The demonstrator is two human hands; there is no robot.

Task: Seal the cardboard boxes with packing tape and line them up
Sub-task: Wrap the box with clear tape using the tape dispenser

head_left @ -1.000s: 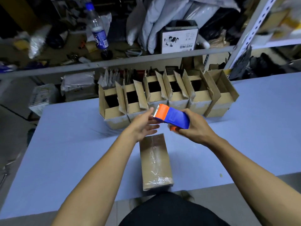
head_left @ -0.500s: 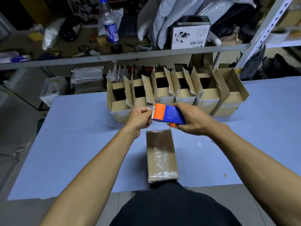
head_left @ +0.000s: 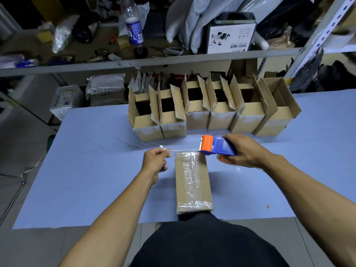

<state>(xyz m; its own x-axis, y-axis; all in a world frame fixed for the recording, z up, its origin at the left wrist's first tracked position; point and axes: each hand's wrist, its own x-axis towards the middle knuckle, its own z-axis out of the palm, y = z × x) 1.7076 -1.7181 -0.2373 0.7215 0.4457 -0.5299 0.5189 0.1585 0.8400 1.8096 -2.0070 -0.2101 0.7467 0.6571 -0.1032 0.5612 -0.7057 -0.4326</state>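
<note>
Closed box (head_left: 193,185) is lying at the near table edge, already taped lengthwise. Above its far end you are pinching the tape end (head_left: 163,147) with your left hand (head_left: 155,160), your right hand (head_left: 243,151) gripping the dispenser (head_left: 216,146) — slack risks the strip folding onto itself or landing crooked. Open boxes (head_left: 212,106) are waiting behind.

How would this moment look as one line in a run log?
left hand: pinches tape end | right hand: grips tape dispenser | tape strip: stretched above closed box
</note>
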